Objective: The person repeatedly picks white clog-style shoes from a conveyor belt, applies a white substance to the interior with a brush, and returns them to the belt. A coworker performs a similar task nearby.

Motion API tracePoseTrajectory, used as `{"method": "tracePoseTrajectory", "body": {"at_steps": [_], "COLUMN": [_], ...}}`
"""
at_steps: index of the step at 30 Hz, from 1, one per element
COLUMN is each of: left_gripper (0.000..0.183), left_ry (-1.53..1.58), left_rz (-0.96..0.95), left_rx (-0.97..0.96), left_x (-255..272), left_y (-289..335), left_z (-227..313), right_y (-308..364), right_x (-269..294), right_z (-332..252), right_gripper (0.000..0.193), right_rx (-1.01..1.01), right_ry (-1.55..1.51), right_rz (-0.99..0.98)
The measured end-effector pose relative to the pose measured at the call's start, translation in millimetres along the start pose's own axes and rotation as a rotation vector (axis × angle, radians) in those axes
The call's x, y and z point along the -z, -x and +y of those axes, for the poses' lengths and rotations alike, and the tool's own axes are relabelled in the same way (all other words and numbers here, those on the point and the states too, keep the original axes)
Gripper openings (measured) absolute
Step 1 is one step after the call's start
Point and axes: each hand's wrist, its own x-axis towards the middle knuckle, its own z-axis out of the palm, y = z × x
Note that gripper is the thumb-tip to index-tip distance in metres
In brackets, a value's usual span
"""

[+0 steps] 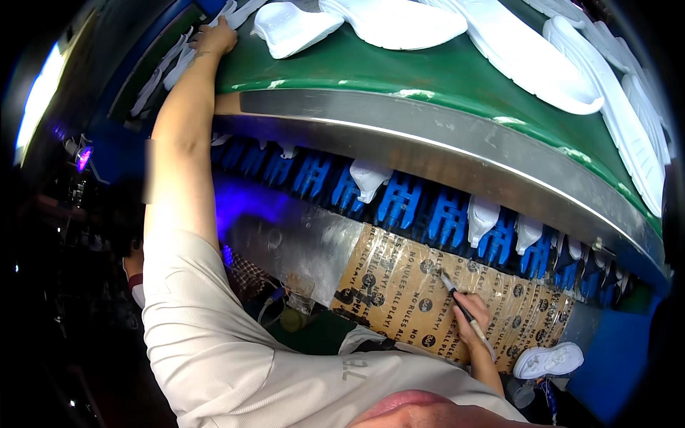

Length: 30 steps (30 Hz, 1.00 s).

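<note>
My left arm stretches up to the far left of a green conveyor belt (307,70). There my left hand (216,37) has its fingers closed over a white shoe sole (227,14); the hand partly hides the grip. Low on the right, my right hand (472,319) grips a slim brush (461,305) with a grey neck, dark handle and pale tail end. Its tip points up and left over a cardboard-covered shelf (399,285). More white soles, among them one broad sole (396,23) and one long sole (528,60), lie along the belt.
A curved metal edge (399,132) runs below the belt. Under it stands a row of blue clamp-like holders (399,201), with white shoe parts (483,220) hanging among them. Another white sole (548,360) lies by the shelf's right end. A bare metal sheet (300,239) adjoins the cardboard.
</note>
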Motion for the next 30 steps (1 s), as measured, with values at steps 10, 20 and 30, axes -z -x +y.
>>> {"method": "tracePoseTrajectory", "body": {"at_steps": [10, 20, 30], "left_gripper": [0.043, 0.03, 0.064], "left_ry": [-0.116, 0.327, 0.757], "left_rz": [0.152, 0.45, 0.105], "left_rx": [-0.27, -0.275, -0.237], "left_x": [10, 11, 120], "left_y": [-1, 57, 254], "left_z": [-11, -40, -43], "right_y": [-4, 2, 7], "right_x": [5, 3, 3], "right_z": [-6, 0, -5], "right_gripper": [0.031, 0.03, 0.031], "right_rx": [-0.018, -0.018, -0.01], "right_ry": [-0.032, -0.116, -0.121], "right_rz": [0.005, 0.02, 0.016]}}
